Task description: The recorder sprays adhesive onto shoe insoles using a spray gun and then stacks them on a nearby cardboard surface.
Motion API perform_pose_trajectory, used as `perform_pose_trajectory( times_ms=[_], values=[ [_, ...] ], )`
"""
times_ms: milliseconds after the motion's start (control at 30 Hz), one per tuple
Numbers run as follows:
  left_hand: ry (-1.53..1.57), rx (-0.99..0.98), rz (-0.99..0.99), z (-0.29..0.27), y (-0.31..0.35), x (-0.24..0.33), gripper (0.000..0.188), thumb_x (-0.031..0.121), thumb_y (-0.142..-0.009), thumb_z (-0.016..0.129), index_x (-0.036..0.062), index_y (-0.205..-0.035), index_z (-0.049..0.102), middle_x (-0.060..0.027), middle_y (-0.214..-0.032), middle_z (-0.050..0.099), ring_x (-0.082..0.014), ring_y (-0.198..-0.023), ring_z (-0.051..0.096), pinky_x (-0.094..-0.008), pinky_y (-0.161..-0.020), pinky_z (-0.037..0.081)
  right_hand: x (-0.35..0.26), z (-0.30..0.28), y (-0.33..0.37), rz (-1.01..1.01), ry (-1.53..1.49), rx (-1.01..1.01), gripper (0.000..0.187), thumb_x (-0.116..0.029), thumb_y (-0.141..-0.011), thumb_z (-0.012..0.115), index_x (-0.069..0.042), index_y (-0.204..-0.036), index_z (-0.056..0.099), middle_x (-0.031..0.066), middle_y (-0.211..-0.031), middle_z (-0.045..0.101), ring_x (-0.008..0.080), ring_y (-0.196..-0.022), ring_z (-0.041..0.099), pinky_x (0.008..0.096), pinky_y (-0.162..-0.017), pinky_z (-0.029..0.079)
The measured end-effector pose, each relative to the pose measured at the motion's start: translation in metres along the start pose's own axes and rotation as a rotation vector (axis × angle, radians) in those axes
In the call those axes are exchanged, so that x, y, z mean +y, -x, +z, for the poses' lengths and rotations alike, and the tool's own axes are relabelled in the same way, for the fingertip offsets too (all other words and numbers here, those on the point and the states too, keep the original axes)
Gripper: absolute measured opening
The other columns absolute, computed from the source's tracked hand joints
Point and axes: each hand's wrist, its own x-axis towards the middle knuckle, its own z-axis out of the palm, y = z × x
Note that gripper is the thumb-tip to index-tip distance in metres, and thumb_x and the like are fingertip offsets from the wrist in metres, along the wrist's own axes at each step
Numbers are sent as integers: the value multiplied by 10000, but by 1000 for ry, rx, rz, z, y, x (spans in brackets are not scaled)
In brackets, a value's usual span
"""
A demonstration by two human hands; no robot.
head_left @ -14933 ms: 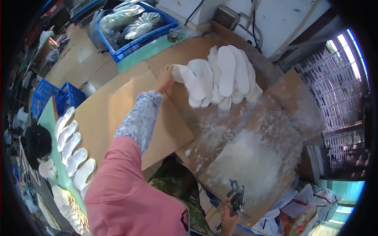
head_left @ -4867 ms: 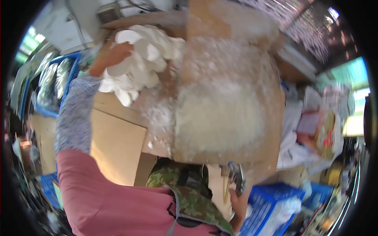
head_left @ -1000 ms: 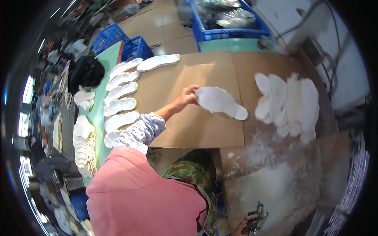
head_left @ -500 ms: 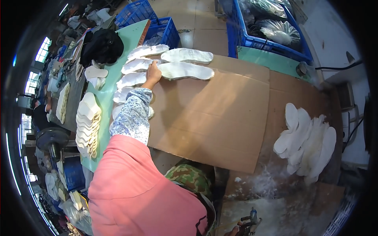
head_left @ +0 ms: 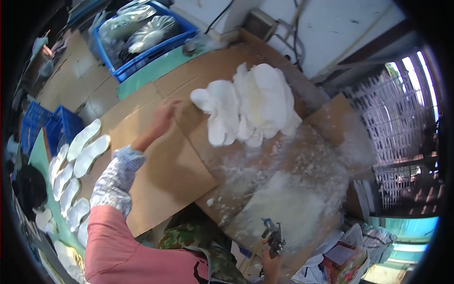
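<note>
My worktop, covered in brown cardboard sheets, spreads before me, its right half crusted with white spray residue. A blue crate of wrapped goods stands at the far edge, two more blue crates at the left. A heap of white insoles lies at the middle of the cardboard, toward its far side, while a row of finished insoles lines the left edge. My left hand, fingers loosely open and holding nothing, reaches over the cardboard just short of the heap, not touching it. My right hand, low at the near edge, is closed around a small spray gun pointing up over the residue.
</note>
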Motion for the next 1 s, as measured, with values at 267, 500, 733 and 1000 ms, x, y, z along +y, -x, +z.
perform_pose_trajectory(
  times_ms=[267,500,733,1000],
  values=[
    [-134,189,338,217,-247,90,408,138,-810,538,88,-1215,540,-221,-1200,535,-419,-1128,489,-536,-945,389,31,-11,38,56,39,271,336,-31,-796,662,29,-1117,582,44,-774,611,142,-641,529,298,-556,436],
    [-210,88,618,196,-253,178,421,167,-804,589,108,-1216,531,-176,-1098,621,-316,-995,613,-488,-823,488,34,-21,75,141,-28,447,258,-23,-790,625,-15,-1048,617,27,-799,596,100,-662,508,254,-589,402],
    [559,-900,315,177,-96,386,426,285,-916,604,43,-1241,474,-34,-975,613,-87,-771,592,-228,-563,481,48,-41,101,132,-181,448,260,-27,-822,638,-33,-1082,649,-56,-641,409,74,-579,364,263,-513,318],
    [848,-862,-179,240,90,379,387,178,-916,581,0,-1214,410,-107,-1074,565,-177,-896,615,-301,-619,563,61,-54,122,85,-327,512,264,-22,-850,633,-27,-1114,635,-91,-643,355,38,-555,306,212,-496,258]
  ],
)
